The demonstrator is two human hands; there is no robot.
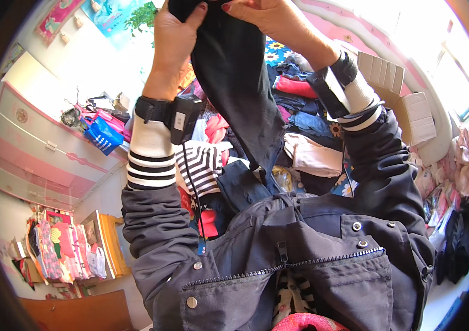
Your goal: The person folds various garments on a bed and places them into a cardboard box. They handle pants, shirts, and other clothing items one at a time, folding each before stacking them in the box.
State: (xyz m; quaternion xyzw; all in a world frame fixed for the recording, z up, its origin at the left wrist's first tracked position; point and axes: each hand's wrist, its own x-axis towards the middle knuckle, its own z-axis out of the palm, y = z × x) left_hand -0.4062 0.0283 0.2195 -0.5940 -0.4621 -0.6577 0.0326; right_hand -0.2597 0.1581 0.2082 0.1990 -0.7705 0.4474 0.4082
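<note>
Both hands hold up a black garment (238,82) by its upper edge, at the top of the view. My left hand (174,49) grips it on one side, thumb over the cloth. My right hand (275,25) pinches it on the other side, close by. The cloth hangs down and narrows toward the front of my dark jacket. Behind it lie a black-and-white striped garment (201,165), a folded pale pink garment (315,155), a dark folded garment (244,184) and a stack of folded denim (307,122) with a red piece (294,87) on it.
The clothes lie on a flowered blue cover (273,51). At the right is an open cardboard box (418,118) beside a white and pink headboard. A cabinet (48,140) stands at the left with a blue bag (104,132) at its edge. Hanging clothes (64,248) show lower left.
</note>
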